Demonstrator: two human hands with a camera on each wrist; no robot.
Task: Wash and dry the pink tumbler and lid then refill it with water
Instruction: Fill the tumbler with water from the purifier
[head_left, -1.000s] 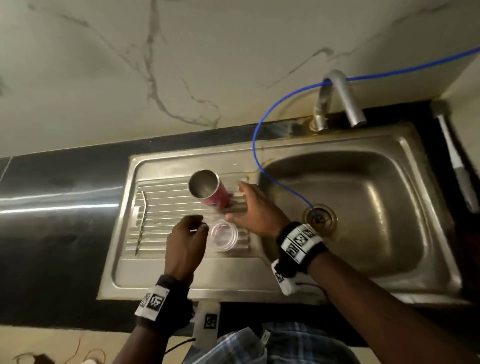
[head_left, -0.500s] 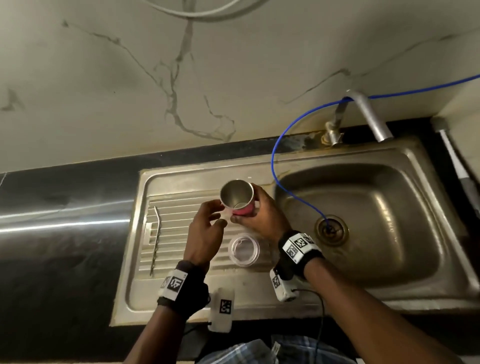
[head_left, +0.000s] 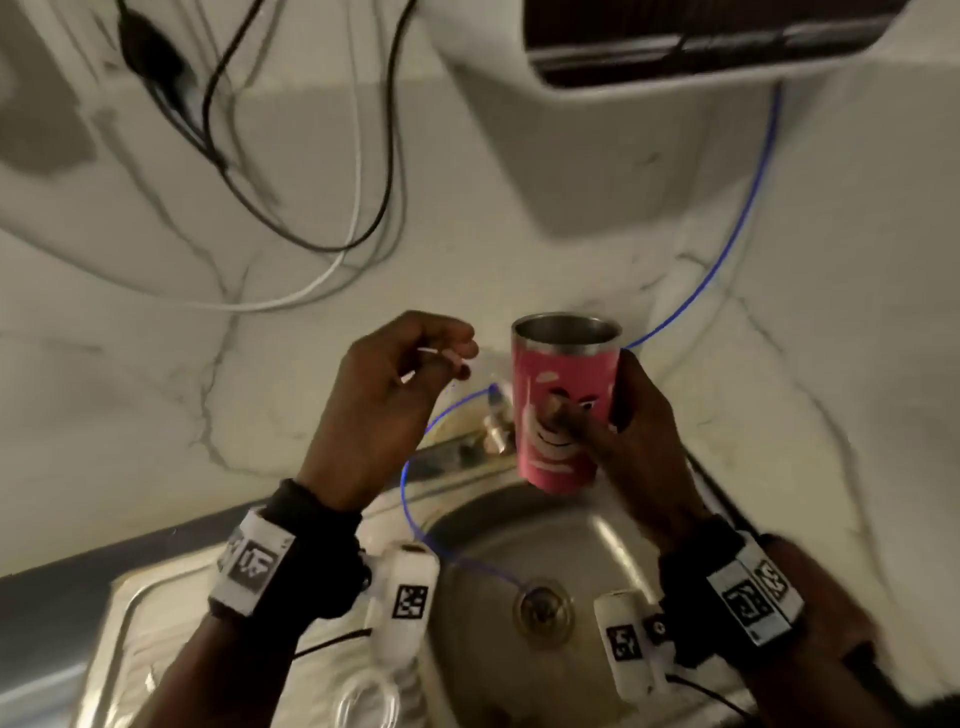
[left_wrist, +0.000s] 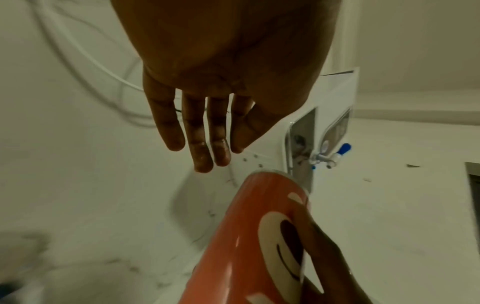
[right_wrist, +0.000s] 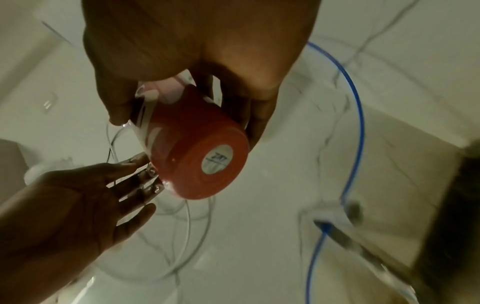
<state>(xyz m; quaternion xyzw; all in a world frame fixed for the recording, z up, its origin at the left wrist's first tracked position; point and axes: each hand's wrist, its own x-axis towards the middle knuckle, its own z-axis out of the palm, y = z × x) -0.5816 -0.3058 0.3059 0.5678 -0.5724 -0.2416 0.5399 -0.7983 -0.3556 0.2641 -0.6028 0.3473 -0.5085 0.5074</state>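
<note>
I've got the pink tumbler (head_left: 563, 410) upright in my right hand (head_left: 631, 447), fingers and thumb wrapped round its lower half, held up above the sink (head_left: 613, 551) basin, approx. over the back rim. My left hand (head_left: 387, 410) is empty, fingers loose and mostly straight, just left of the tumbler and not touching it, going by the head view. In the right wrist view the fingertips look v. close to the base; can't tell if they touch.

Step, I'd judge: washing's done, now onto the refill. Lid isn't on; a clear round shape low at the sink's front-left could be it, too blurred to say. The dispenser tap (left_wrist: 328, 157) w/ blue lever sits above the sink on a white wall unit. Next move needs the open mouth under that spout, kept level, left hand free for the lever.

Tumbler: tapered cylinder, glossy pink coat w/ white cartoon face, bare steel rim & inside, round sticker on flat base. Fingers look wet, so slippery. Blue tube (head_left: 727, 249), thin and flexible, runs down into the sink drain.
</note>
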